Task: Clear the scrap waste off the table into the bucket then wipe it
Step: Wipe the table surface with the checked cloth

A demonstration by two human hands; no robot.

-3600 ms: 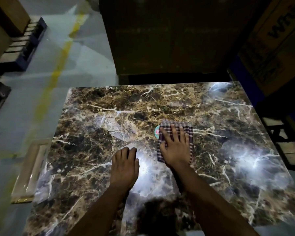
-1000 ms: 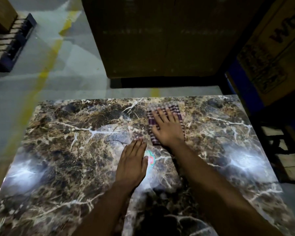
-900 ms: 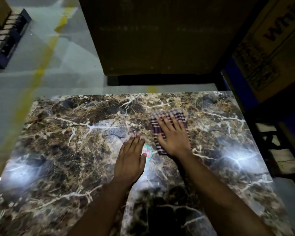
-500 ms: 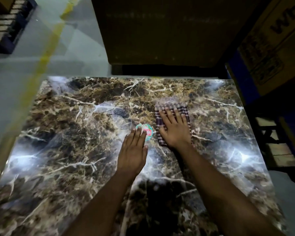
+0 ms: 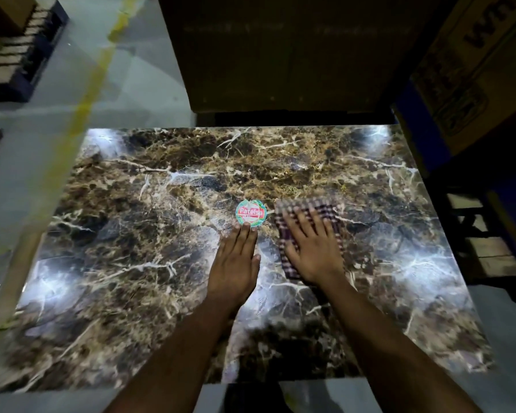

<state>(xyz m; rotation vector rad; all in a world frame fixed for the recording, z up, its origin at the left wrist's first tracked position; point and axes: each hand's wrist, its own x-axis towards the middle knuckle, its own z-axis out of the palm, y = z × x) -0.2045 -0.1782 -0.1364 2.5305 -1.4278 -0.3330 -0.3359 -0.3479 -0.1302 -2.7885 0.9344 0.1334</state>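
A glossy brown marble-patterned table (image 5: 131, 234) fills the view. My right hand (image 5: 313, 248) lies flat, fingers spread, pressing a checked maroon-and-white cloth (image 5: 325, 211) onto the table right of centre. The cloth looks blurred at its far edge. My left hand (image 5: 236, 263) rests flat on the table beside it, fingers straight and together, fingertips just below a round teal-and-red sticker (image 5: 251, 213) on the surface. No bucket or scrap is in view.
A large dark cardboard box (image 5: 280, 55) stands just beyond the table's far edge. Printed cartons (image 5: 474, 70) and a dark frame (image 5: 474, 234) are at the right. Grey floor with a yellow line (image 5: 84, 99) and a pallet (image 5: 21, 55) lie to the left.
My right hand has slid the cloth back and forth over the table, ending a little nearer than a second ago. My left hand stayed flat; the sticker is now fully uncovered past its fingertips.
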